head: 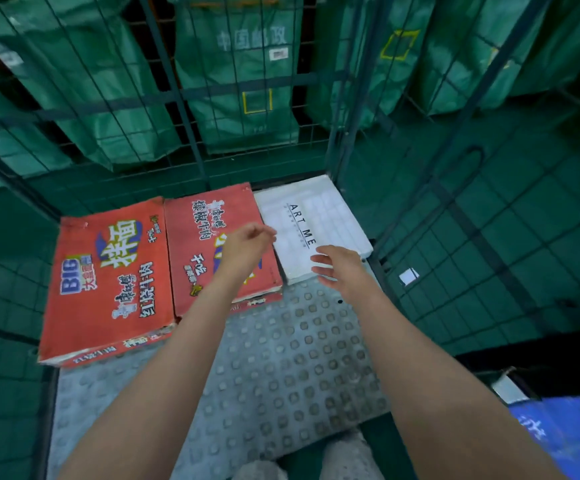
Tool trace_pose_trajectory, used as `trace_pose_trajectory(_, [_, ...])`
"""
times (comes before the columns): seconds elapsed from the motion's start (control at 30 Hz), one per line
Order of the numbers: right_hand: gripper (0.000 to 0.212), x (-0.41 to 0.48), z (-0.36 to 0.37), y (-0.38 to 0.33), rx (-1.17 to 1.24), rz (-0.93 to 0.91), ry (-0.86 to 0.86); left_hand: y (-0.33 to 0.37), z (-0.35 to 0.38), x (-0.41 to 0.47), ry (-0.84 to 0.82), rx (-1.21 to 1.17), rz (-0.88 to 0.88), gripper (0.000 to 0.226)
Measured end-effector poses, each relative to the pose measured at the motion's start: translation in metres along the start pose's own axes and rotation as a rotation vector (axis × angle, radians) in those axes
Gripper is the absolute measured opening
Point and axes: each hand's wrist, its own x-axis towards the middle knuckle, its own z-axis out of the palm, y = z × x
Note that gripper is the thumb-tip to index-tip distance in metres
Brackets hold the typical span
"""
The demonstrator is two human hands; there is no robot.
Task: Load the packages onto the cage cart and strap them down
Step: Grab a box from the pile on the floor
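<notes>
Head view: white box (333,216) partly beneath right hand (339,270), beside left hand (247,242).

Three packages lay in a row at the far side of the cage cart's studded grey floor (281,375): a large red carton (108,282), a second red carton (195,237) just beside it, and a white box (319,216) marked "ART ME" in the corner. The left hand (247,244) hovered over the second red carton with loosely curled fingers, while the right hand (337,268) spread its fingers above the white box's near edge. Green mail bags (243,81) hung behind the wire mesh.
</notes>
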Motion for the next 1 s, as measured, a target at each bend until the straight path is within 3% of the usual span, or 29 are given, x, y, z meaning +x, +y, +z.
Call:
trace_pose_trajectory(0.37, [0.008, -0.058, -0.041, 0.010, 0.246, -0.097, 0.228, 0.032, 0.030, -0.047, -0.211, -0.011, 0.042, 0.026])
trace_pose_trajectory(0.73, [0.018, -0.104, -0.107, 0.013, 0.282, -0.138, 0.327, 0.049, 0.088, -0.089, -0.296, -0.042, -0.032, 0.024])
trace_pose_trajectory(1.0, [0.013, -0.128, -0.130, 0.039, 0.323, -0.095, 0.388, 0.036, 0.106, -0.121, -0.363, -0.052, -0.028, 0.024])
